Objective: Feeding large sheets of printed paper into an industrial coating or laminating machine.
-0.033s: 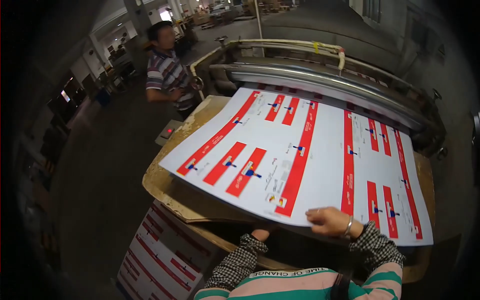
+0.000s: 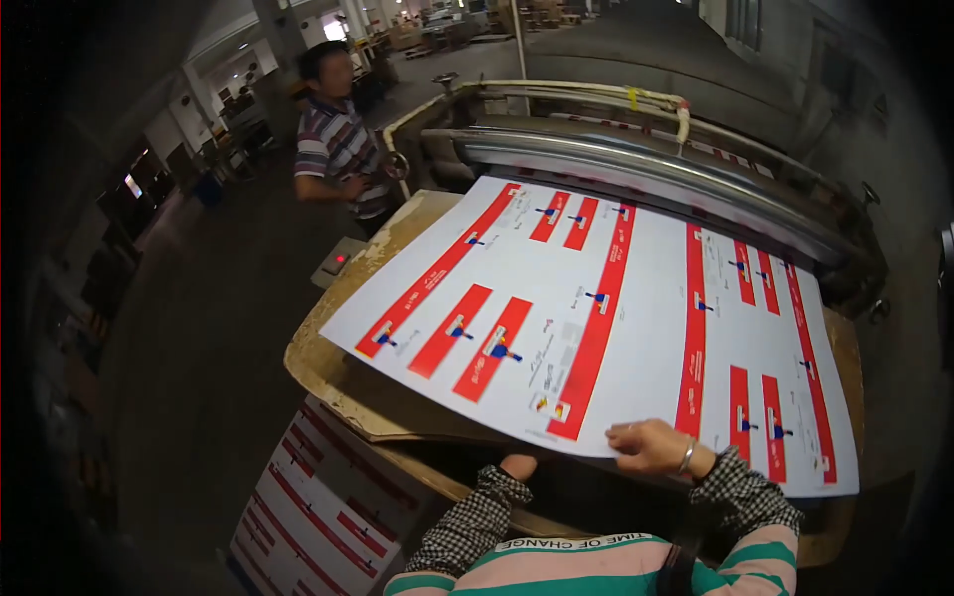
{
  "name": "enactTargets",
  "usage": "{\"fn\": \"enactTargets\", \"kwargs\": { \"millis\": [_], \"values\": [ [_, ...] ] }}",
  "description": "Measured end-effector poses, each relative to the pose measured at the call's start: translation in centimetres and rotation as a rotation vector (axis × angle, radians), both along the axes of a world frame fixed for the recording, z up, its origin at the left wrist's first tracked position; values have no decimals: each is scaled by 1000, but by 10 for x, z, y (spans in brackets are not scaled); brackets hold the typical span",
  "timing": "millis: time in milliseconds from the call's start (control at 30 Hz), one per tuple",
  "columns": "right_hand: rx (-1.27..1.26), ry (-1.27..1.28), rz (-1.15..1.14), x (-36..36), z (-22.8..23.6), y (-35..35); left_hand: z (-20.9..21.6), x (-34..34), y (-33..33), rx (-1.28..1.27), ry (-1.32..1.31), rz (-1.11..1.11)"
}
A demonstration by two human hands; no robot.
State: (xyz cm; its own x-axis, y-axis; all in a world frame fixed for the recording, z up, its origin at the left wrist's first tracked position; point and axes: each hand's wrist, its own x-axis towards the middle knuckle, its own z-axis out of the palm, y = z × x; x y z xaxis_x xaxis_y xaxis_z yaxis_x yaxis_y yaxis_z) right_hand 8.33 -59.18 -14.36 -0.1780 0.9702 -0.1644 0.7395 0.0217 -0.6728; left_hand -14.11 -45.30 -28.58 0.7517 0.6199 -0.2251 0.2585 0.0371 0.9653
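Fingers (image 2: 624, 434) of the right hand (image 2: 651, 445) are closed on the near edge of a large white sheet (image 2: 641, 338) printed with red bands. The grip seems to bear on one spot, so a sharp tug there could crease the paper or swing it askew. The left hand (image 2: 519, 465) is just below that edge, farther left; its fingers are hidden, and I cannot tell whether they hold anything. If they give no support, the edge between the hands could sag and buckle. A bracelet (image 2: 688, 454) on the right wrist could scuff the print if it drags.

Farther out, the sheet lies over a worn wooden table (image 2: 328, 392), whose rough rim could snag the underside. Its far edge reaches the metal roller (image 2: 596, 164); whether it is nipped there is unclear. Paper meeting the roller at a slant could wrinkle, and a hand too close would risk being pinched. Below table level, at lower left, another printed sheet (image 2: 308, 507) could be scraped by a careless step. Beyond the table's left side, near a switch box (image 2: 338, 260) with a red light, stands a co-worker (image 2: 338, 149); poor timing between the two people could jerk the paper.
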Motion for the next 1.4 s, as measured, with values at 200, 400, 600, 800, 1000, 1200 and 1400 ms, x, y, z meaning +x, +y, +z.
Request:
{"fn": "enactTargets", "kwargs": {
  "millis": [200,400,600,800,1000,1200,1400],
  "values": [
    [-101,231,-167,1,-28,-4,3,10,-13,-208,85,55],
    [113,-225,-609,43,-61,39,16,15,-23,-400,-313,109],
    [103,-512,-1,-25,-53,17,17,13,-19,-327,-258,72],
    [-277,-266,189,4,-26,27,25,18,-14,-187,-263,-45],
    [7,86,-130,2,39,17,-17,-6,-15,416,-4,-166],
    [-38,230,-207,-6,-27,-10,-23,7,-7,667,516,-398],
    [-217,142,-427,25,-39,28,-4,18,-16,-352,-192,121]
  ]
}}
